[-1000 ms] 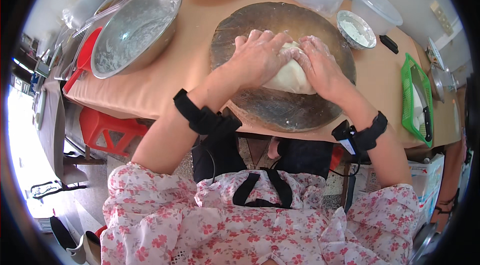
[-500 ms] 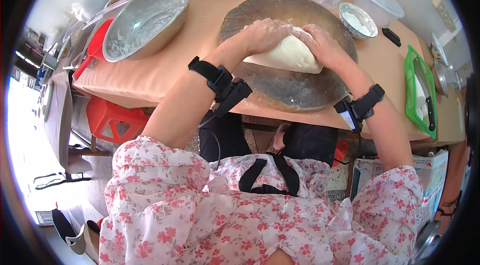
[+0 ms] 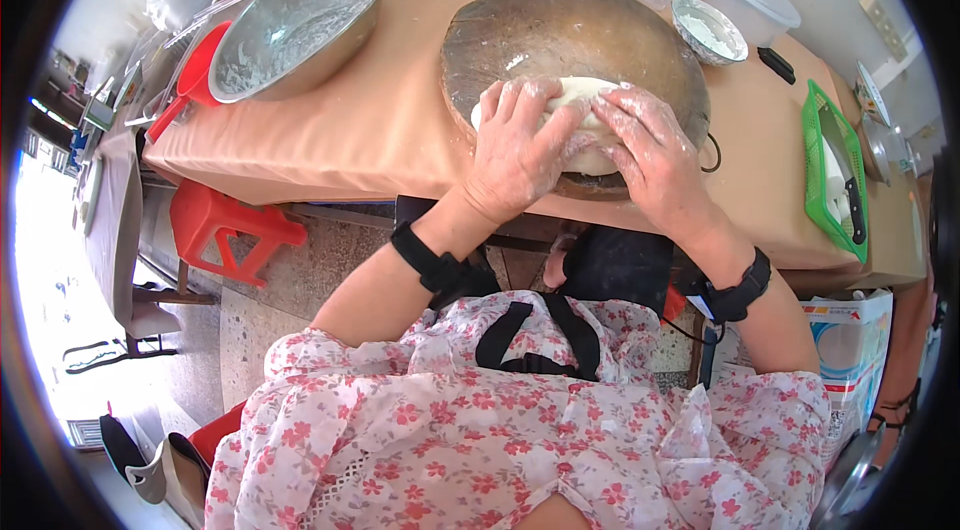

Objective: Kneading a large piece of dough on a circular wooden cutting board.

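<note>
Smooth off-white dough lump [image 3: 582, 88] is lying on the near part of a round, dark, worn wooden board [image 3: 570, 25], its long axis running roughly left to right. Its rounded left end is showing beside the fingers, while its right end is hiding under a hand, so its exact outline cannot be told.

Flour-dusted, the bare left hand [image 3: 515, 145] is grasping the dough, half open, its fingers bending over the top and pointing to the far side. Similarly half open, the bare right hand [image 3: 655, 145] is gripping the right part, its bent fingers pointing far and left.

Beneath the board, a peach-coloured cloth [image 3: 370, 140] is covering the table. To the far right, a small patterned bowl [image 3: 700, 49] is holding white powder; to the far left, a wide silvery metal basin [image 3: 355, 38] is standing tilted.
</note>
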